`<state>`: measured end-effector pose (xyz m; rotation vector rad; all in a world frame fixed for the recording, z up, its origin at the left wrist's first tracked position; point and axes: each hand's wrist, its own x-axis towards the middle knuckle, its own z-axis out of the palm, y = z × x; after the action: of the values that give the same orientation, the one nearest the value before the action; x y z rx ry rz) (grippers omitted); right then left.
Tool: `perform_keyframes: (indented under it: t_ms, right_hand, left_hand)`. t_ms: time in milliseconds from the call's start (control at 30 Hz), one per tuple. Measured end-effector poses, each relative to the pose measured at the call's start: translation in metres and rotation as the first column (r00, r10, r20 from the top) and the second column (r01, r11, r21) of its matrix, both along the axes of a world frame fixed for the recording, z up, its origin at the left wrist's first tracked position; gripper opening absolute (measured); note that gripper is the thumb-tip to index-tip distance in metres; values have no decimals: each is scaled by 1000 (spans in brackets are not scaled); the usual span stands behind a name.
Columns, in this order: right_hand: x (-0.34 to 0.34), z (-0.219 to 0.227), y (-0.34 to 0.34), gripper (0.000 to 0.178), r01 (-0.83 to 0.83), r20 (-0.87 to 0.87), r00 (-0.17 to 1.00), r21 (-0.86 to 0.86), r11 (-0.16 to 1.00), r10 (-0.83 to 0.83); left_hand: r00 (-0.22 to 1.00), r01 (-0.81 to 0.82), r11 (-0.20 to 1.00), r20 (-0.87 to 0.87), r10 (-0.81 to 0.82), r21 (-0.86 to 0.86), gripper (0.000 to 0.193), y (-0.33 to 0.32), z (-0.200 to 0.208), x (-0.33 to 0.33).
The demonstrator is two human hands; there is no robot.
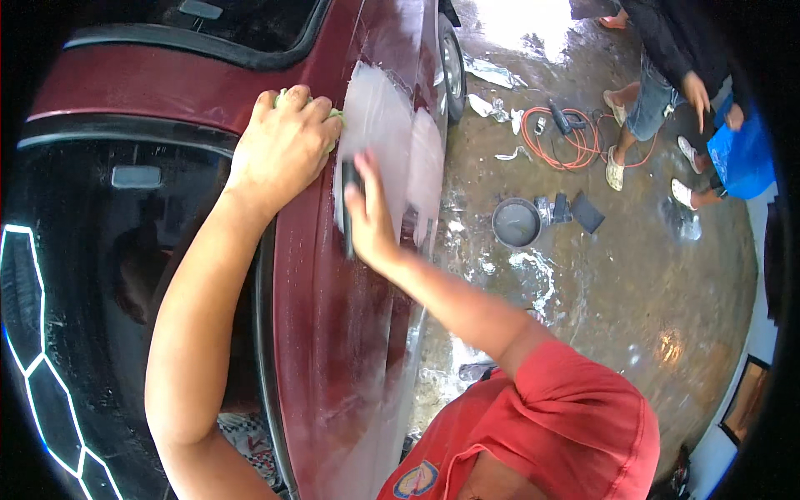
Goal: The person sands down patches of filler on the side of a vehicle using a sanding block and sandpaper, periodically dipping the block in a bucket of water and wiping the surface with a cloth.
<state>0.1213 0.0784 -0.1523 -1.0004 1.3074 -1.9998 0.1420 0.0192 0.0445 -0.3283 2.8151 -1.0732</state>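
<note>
My left hand (287,146) rests on the maroon car body (312,333), its fingers closed over a crumpled yellow-green cloth (333,117). Just to its right, my right hand (372,217) grips a dark, narrow sanding block (348,196), slightly smeared by motion. The block lies against the car's side, at the left edge of a pale grey-white filler patch (379,108). A second, lighter patch (426,158) borders it on the right. Whitish wet streaks run down the panel below my right hand.
Dark car windows (108,242) lie left. On the wet floor are a round bucket (517,223) of greyish water, dark sheets (587,214), an orange hose (546,150) and a dark power tool (560,117). Other people's legs (646,108) stand at the far right, beside a blue bag (742,158).
</note>
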Motion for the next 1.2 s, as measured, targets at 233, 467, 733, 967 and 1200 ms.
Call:
perform_keyframes:
  t_ms: [233, 467, 733, 967, 1200]
  right_hand:
    - [-86, 17, -104, 46, 168, 118, 980, -70, 983, -160]
    - [6, -28, -7, 49, 48, -63, 996, -151, 987, -59]
    - [-66, -13, -98, 50, 158, 186, 973, -85, 984, -140]
    - [13, -81, -17, 47, 20, -13, 1000, -143, 989, -22]
    - [-100, -41, -119, 49, 161, 156, 978, -121, 979, -141]
  left_hand:
    - [999, 41, 999, -36, -41, 23, 27, 1, 2, -2]
    - [1000, 10, 999, -20, -9, 45, 17, 6, 3, -4]
    - [999, 37, 999, -26, -37, 17, 19, 3, 1, -4]
    - [999, 28, 999, -30, -27, 32, 23, 3, 1, -4]
    - [999, 22, 999, -32, -21, 37, 24, 6, 0, -6]
